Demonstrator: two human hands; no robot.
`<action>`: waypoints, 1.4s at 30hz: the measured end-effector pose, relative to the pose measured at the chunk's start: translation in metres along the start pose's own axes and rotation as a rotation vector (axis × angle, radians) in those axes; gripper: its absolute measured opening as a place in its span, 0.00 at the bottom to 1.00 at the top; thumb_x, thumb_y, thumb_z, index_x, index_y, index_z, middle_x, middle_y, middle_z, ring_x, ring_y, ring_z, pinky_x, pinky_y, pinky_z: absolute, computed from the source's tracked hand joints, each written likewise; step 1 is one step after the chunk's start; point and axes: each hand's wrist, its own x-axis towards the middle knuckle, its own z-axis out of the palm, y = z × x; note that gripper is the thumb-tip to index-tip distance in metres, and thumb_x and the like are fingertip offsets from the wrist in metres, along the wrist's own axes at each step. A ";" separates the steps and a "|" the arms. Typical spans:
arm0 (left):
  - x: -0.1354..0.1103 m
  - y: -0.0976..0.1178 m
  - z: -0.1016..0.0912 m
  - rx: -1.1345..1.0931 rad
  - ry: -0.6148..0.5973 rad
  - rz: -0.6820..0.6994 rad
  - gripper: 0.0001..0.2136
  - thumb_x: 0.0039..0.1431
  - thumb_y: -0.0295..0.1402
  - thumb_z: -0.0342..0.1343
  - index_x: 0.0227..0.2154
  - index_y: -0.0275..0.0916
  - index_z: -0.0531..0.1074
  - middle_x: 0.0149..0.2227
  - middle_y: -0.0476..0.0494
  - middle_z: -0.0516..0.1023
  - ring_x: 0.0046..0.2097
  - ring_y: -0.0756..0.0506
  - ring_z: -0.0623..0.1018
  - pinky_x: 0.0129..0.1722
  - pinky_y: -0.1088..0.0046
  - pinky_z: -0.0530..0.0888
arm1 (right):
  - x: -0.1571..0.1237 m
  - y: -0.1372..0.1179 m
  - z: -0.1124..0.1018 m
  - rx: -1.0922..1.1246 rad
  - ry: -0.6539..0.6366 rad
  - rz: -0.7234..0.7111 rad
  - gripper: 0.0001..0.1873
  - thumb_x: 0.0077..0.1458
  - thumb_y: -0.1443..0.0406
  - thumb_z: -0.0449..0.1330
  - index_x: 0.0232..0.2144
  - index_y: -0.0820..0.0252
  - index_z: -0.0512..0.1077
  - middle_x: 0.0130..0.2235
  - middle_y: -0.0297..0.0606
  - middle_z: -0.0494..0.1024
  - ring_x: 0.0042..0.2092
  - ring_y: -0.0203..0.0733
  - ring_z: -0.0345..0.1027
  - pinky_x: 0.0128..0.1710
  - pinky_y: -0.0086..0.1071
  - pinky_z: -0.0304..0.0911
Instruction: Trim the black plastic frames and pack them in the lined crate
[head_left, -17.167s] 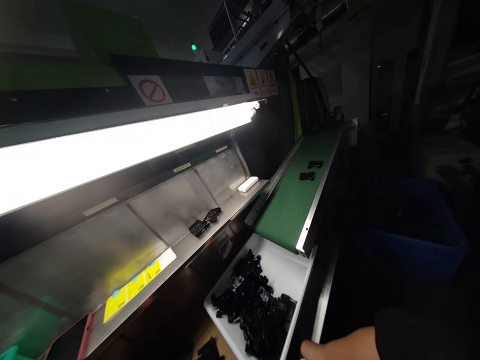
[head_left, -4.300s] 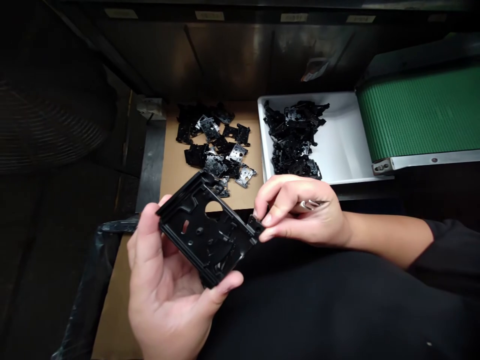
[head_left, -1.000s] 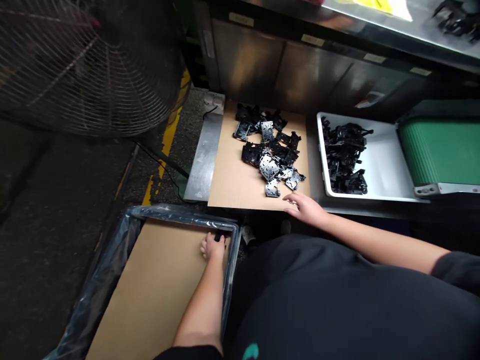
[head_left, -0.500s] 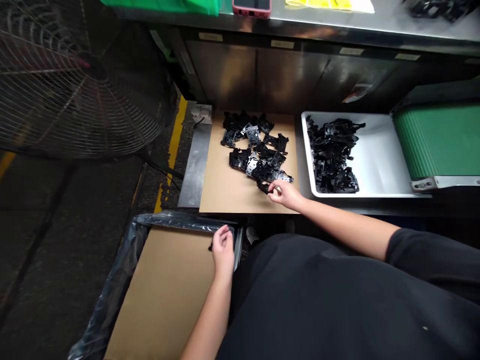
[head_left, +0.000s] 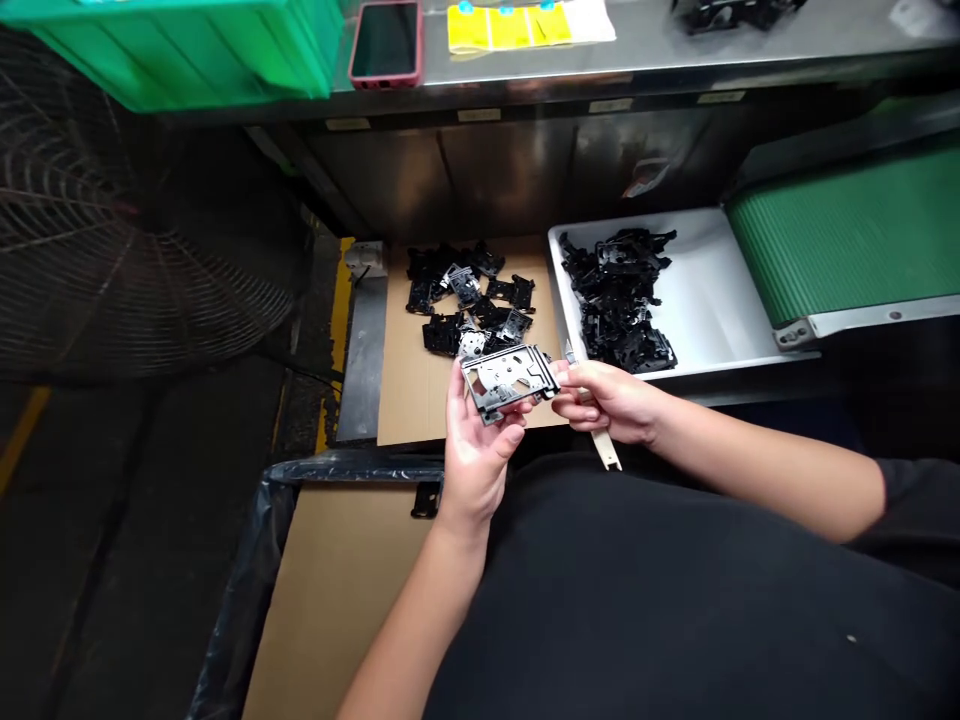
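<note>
A flat black plastic part point(head_left: 510, 378) with cut-outs and a shiny face rests on the fingers of my left hand point(head_left: 480, 450), which is closed round its lower edge. My right hand point(head_left: 611, 400) grips a pale-handled craft knife point(head_left: 606, 448), its blade end pointing up past the fingers. The thumb and finger of that hand also touch the right edge of the part. Just beyond lies a loose pile of similar black parts point(head_left: 450, 330) on a cardboard sheet point(head_left: 401, 400). One more black part point(head_left: 426, 500) sits on the cardboard in the lined box at lower left.
A white tray point(head_left: 720, 320) holding heaped black parts stands to the right, beside a green conveyor belt point(head_left: 862, 230). On the steel bench point(head_left: 637, 60) are a green bin point(head_left: 210, 50), a phone point(head_left: 386, 45) and yellow labels point(head_left: 510, 27). A large fan point(head_left: 135, 220) stands left.
My left hand has come up from the lined box, where a black part now lies. My right hand has drawn back from the pile, and both hands now meet at one part. The view has shifted.
</note>
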 end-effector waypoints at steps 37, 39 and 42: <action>-0.048 0.029 0.054 -0.009 -0.093 0.144 0.43 0.68 0.28 0.61 0.74 0.72 0.47 0.69 0.48 0.73 0.75 0.42 0.66 0.71 0.56 0.70 | -0.076 -0.039 0.016 -1.319 0.058 -1.009 0.09 0.73 0.63 0.59 0.39 0.60 0.75 0.43 0.42 0.80 0.40 0.40 0.77 0.41 0.33 0.75; -0.049 0.029 0.052 0.020 -0.072 0.153 0.43 0.68 0.29 0.62 0.74 0.72 0.47 0.69 0.48 0.73 0.75 0.41 0.65 0.72 0.54 0.69 | -0.076 -0.041 0.017 -1.334 0.043 -1.008 0.09 0.73 0.63 0.59 0.38 0.60 0.75 0.43 0.42 0.80 0.41 0.41 0.77 0.42 0.34 0.76; -0.050 0.029 0.049 0.052 -0.060 0.170 0.44 0.67 0.30 0.63 0.74 0.72 0.46 0.68 0.48 0.73 0.76 0.40 0.64 0.73 0.53 0.68 | -0.076 -0.042 0.019 -1.342 0.030 -1.001 0.09 0.73 0.64 0.59 0.39 0.60 0.75 0.44 0.43 0.81 0.42 0.42 0.78 0.42 0.34 0.76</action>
